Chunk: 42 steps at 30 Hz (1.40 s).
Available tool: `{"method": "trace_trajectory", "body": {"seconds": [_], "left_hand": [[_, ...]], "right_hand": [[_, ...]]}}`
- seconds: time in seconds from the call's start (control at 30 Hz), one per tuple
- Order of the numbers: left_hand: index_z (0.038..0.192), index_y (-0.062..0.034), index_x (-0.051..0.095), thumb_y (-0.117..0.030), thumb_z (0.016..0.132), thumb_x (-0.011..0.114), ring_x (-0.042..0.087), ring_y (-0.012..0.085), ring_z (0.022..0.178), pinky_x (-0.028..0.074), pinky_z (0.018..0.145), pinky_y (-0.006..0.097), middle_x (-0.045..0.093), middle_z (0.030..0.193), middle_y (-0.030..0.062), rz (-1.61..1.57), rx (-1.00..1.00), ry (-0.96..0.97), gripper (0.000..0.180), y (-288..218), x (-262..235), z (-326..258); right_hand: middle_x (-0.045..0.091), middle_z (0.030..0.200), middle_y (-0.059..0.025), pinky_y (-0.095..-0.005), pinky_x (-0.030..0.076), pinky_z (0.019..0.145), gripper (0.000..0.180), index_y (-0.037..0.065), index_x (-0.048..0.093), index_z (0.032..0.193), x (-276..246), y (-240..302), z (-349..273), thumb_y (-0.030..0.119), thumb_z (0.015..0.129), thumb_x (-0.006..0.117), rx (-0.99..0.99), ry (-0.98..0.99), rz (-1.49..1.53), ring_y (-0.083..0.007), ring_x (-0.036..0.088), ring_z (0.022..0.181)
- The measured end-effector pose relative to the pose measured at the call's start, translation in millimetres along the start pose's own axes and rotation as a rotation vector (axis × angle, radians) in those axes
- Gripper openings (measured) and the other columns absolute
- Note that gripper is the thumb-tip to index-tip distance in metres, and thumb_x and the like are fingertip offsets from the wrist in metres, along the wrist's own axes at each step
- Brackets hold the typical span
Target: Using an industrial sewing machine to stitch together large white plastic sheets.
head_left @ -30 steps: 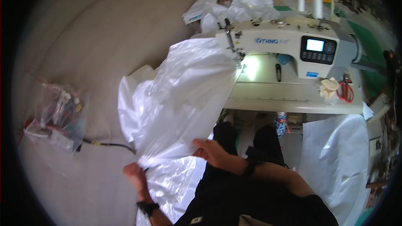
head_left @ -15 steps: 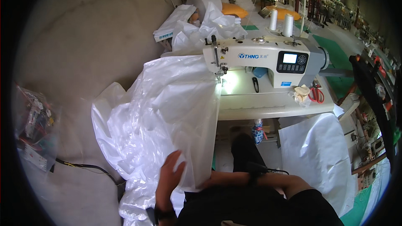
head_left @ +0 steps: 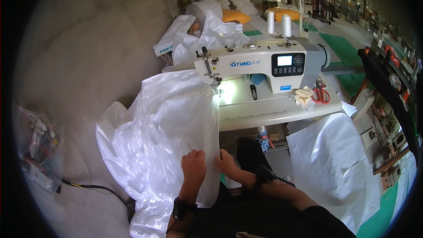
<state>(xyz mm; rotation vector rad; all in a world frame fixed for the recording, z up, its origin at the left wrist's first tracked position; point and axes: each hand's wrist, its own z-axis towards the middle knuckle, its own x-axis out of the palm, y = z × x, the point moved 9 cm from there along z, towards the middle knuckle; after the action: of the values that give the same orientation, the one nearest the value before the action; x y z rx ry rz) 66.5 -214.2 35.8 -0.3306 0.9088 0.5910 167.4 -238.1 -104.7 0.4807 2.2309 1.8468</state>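
A large, crinkled white plastic sheet [head_left: 154,119] hangs off the left side of the sewing machine [head_left: 255,64], its top edge lying under the needle area [head_left: 217,89], where a lamp glows. My left hand [head_left: 194,165] is closed on the sheet a little in from its right edge, fingers curled into the material. Just across from it, my right hand [head_left: 226,163] grips that right edge between thumb and fingers. The fingertips of both are partly hidden by the sheet and the hands themselves.
Red-handled scissors [head_left: 321,95], a crumpled beige cloth [head_left: 304,95] and a black thread snipper [head_left: 254,92] lie on the machine table [head_left: 264,117]. Thread cones [head_left: 286,26] stand behind. Another white sheet [head_left: 335,154] hangs at right; a bag of parts [head_left: 42,145] is at left.
My left hand has moved up and right, its spread fingers now curled on the sheet. My right hand has come out from behind the sheet to its edge. The view has shifted slightly.
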Motion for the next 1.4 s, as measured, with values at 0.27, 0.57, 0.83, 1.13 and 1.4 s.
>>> {"method": "trace_trajectory", "body": {"seconds": [0.27, 0.57, 0.83, 1.13, 1.4], "left_hand": [[0.070, -0.0086, 0.051, -0.005, 0.069, 0.054, 0.052, 0.0248, 0.070, 0.041, 0.067, 0.039, 0.049, 0.070, 0.0067, 0.064, 0.206, 0.032, 0.005, 11, -38, 32], [0.076, -0.0076, 0.055, -0.007, 0.076, 0.056, 0.056, 0.0306, 0.068, 0.045, 0.060, 0.045, 0.053, 0.073, 0.0077, -0.399, 0.181, 0.264, 0.001, -54, 24, -2], [0.084, -0.0043, 0.060, -0.015, 0.082, 0.051, 0.064, 0.0348, 0.074, 0.050, 0.063, 0.045, 0.064, 0.079, 0.0167, -0.254, 0.148, 0.731, 0.014, -17, 56, 10], [0.077, 0.0000, 0.062, -0.023, 0.085, 0.053, 0.065, 0.0301, 0.066, 0.051, 0.059, 0.040, 0.065, 0.072, 0.0151, -0.561, -0.039, 0.704, 0.026, 11, 87, 102], [0.069, -0.0019, 0.057, -0.025, 0.086, 0.059, 0.051, 0.0123, 0.042, 0.037, 0.037, 0.027, 0.057, 0.058, 0.0060, -1.060, -0.847, 0.578, 0.029, 66, 193, 155]], "right_hand": [[0.060, 0.081, -0.0102, -0.0319, 0.048, 0.064, 0.024, -0.001, 0.055, 0.099, -36, 15, -14, 0.020, 0.091, 0.047, -0.065, -0.093, -0.094, -0.0166, 0.057, 0.071], [0.056, 0.071, -0.0051, -0.0305, 0.045, 0.054, 0.025, 0.004, 0.058, 0.090, -27, 19, 5, 0.026, 0.092, 0.048, 0.102, 0.004, 0.280, -0.0134, 0.055, 0.063], [0.061, 0.077, -0.0035, -0.0260, 0.048, 0.057, 0.030, 0.003, 0.060, 0.102, -24, 14, 11, 0.031, 0.092, 0.054, 0.076, 0.064, 0.108, -0.0110, 0.058, 0.065], [0.064, 0.085, -0.0227, -0.0423, 0.049, 0.069, 0.034, -0.003, 0.051, 0.108, -69, 89, 50, 0.025, 0.089, 0.055, -0.242, -0.266, -0.538, -0.0353, 0.064, 0.079], [0.062, 0.081, -0.0245, -0.0455, 0.047, 0.072, 0.023, -0.003, 0.051, 0.099, -73, 85, 100, 0.018, 0.088, 0.052, -0.245, -0.323, -0.519, -0.0417, 0.061, 0.081]]}}
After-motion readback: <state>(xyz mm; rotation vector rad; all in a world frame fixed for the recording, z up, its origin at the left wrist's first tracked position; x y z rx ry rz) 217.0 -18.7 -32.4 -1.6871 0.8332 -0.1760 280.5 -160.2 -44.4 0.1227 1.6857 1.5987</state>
